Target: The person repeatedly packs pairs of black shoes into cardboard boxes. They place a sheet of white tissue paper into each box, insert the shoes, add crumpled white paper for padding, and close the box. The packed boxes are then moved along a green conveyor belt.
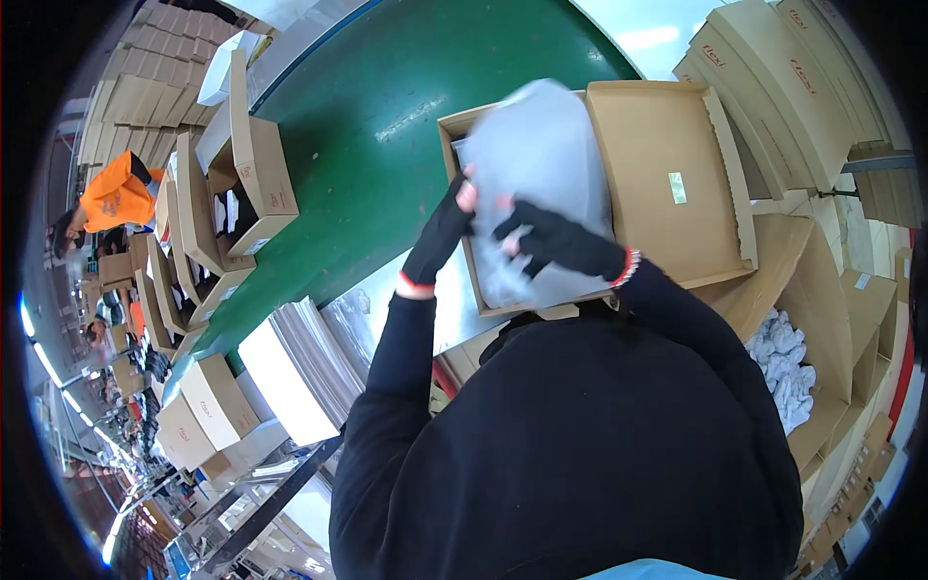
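A cloudy translucent plastic bag (541,145) with something pale in it lies in an open cardboard box (471,273), its upper part blurred. I wear black fingerless gloves. At the bag's left side, by the box's left wall, is my left hand (452,217); its fingers are bunched together and partly hidden, so their grip is unclear. Over the middle of the bag, my right hand (561,240) has its fingers apart and slightly smeared. Whether it touches the plastic is hard to see. The box lid (648,164) is folded back to the right.
A green conveyor belt (377,126) runs beyond the box. Several open boxes (266,174) line its left side. A stack of white sheets (300,372) stands near my left elbow. Flat cartons (773,87) lean at right, above a large carton of crumpled white material (778,362). A person in orange (116,198) is far left.
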The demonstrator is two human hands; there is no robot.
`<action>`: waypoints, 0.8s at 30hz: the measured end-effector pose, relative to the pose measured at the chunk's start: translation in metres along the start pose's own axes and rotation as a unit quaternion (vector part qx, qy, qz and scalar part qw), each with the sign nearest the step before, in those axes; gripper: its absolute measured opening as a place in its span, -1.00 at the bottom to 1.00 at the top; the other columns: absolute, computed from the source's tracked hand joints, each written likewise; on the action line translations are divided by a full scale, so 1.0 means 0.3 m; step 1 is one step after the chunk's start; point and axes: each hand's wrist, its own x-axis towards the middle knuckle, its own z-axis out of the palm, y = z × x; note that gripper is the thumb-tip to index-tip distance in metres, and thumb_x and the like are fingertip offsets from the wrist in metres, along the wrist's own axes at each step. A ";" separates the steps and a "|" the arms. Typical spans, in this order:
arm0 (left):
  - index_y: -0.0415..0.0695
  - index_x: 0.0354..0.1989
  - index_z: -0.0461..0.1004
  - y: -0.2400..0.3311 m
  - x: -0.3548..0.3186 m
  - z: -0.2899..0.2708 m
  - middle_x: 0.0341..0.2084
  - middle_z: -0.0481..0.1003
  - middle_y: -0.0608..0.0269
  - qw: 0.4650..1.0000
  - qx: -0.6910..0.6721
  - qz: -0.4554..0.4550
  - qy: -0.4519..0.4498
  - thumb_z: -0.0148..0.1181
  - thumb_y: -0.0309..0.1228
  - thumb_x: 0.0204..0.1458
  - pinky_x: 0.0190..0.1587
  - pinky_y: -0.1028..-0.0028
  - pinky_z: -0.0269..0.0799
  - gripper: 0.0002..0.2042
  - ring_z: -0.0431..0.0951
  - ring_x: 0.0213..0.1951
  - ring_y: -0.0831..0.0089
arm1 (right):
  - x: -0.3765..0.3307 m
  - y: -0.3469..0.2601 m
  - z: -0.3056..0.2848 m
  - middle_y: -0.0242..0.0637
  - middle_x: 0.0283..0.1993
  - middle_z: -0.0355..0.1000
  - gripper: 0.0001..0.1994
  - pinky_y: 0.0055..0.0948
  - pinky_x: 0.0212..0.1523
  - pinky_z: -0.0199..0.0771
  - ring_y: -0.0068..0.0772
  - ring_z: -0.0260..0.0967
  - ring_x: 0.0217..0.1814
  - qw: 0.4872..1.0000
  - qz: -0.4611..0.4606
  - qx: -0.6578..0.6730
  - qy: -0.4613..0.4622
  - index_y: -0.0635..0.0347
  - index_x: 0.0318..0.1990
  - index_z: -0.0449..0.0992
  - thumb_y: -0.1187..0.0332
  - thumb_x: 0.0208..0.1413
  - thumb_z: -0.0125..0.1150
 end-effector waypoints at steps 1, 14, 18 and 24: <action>-0.07 0.34 0.04 -0.064 -0.041 -0.041 -0.02 0.42 0.07 0.994 0.083 0.061 0.019 0.24 -0.25 0.05 -0.13 0.40 0.44 -0.30 0.53 -0.17 0.41 | 0.027 0.038 0.034 -0.32 -0.01 0.38 -0.35 -0.50 -0.14 0.43 -0.57 0.33 -0.07 0.994 0.028 0.023 -0.105 0.14 0.38 0.02 0.26 0.19 0.14; -0.11 -0.19 0.46 -0.049 -0.374 0.153 -0.29 0.44 0.15 0.828 0.536 0.158 0.042 0.31 -0.12 -0.14 -0.02 0.18 0.25 -0.59 0.44 -0.17 0.17 | 0.014 0.133 -0.035 -0.08 0.12 0.34 -0.56 -0.18 0.16 0.30 0.01 0.24 0.22 0.808 -0.227 -0.543 0.004 0.19 0.13 0.35 0.27 0.10 0.20; -0.10 -0.23 0.47 -0.145 -0.416 0.120 -0.39 0.42 0.21 0.747 0.643 0.158 -0.065 0.24 -0.08 -0.11 0.21 0.10 0.08 -0.62 0.42 -0.16 0.23 | 0.370 0.126 -0.058 -0.10 0.15 0.31 -0.63 0.10 0.23 0.08 -0.01 0.19 0.26 0.622 -0.259 -0.739 0.023 0.19 0.03 0.41 0.21 0.11 0.08; -0.07 -0.24 0.50 -0.194 -0.387 0.156 -0.42 0.48 0.21 0.707 0.688 0.041 -0.157 0.24 -0.17 -0.10 0.21 0.09 0.07 -0.70 0.47 -0.16 0.29 | 0.547 0.029 -0.087 -0.11 0.12 0.35 -0.62 -0.03 0.28 0.08 -0.10 0.23 0.22 0.628 -0.150 -0.763 -0.032 0.17 -0.01 0.46 0.24 0.01 0.20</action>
